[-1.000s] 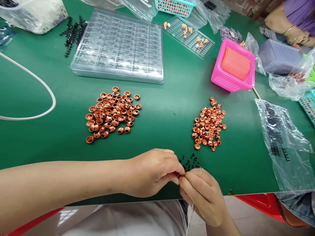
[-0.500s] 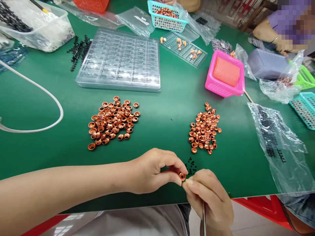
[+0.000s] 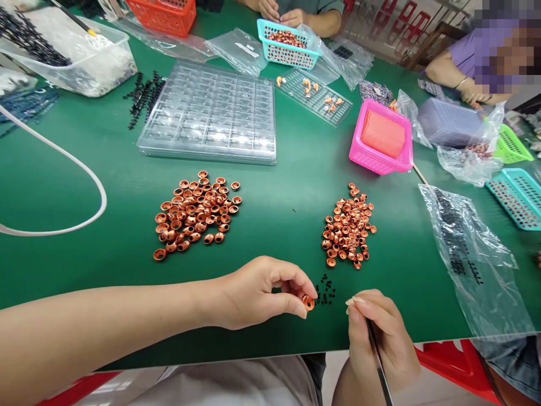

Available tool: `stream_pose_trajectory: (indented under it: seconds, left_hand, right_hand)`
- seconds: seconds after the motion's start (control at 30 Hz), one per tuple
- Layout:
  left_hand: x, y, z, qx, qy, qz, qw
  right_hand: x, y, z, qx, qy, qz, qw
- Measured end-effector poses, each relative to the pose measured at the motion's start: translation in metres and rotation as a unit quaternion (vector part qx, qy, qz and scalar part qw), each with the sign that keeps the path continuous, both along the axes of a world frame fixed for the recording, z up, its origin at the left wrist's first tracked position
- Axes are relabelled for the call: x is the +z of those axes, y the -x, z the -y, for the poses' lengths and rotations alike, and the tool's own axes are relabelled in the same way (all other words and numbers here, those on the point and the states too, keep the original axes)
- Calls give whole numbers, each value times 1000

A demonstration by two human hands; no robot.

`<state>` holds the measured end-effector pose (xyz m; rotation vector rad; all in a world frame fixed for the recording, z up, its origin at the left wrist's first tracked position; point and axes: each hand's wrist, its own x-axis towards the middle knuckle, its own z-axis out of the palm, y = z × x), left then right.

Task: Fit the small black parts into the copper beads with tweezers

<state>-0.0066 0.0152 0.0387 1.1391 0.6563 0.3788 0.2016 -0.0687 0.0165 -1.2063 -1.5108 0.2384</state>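
My left hand [image 3: 274, 293] pinches a copper-coloured cup-shaped piece with a hole [image 3: 309, 303] between thumb and fingertips, just above the green table. A little to the right, my right hand [image 3: 382, 332] is closed around a slim metal tool [image 3: 380, 361] whose lower end points down past the table edge. Thumb and forefinger of that hand press together; whether anything tiny sits between them I cannot tell. Tiny black bits [image 3: 325, 290] lie scattered between the hands. Beyond them are a tight pile of copper cups [image 3: 349, 225] and a looser pile [image 3: 196, 211] farther left.
A clear compartment tray [image 3: 211, 115] lies behind the piles. A pink basket [image 3: 380, 162] stands back right, beside plastic bags [image 3: 473, 242]. A white cable [image 3: 95, 180] loops at left near a clear tub [image 3: 97, 79]. Other people's hands [image 3: 283, 16] work across the table.
My right hand has drawn away from the copper cup, to the right. My left hand still holds the cup in nearly the same spot. The view has tilted slightly upward.
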Motion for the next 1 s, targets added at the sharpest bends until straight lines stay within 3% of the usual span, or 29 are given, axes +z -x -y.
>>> stream_pose_trajectory:
  seconds: [1.0]
  left_hand:
    - [-1,2,-1,-25,46,9,999]
  right_hand:
    - [-1,-2,2,32,22,-4,999]
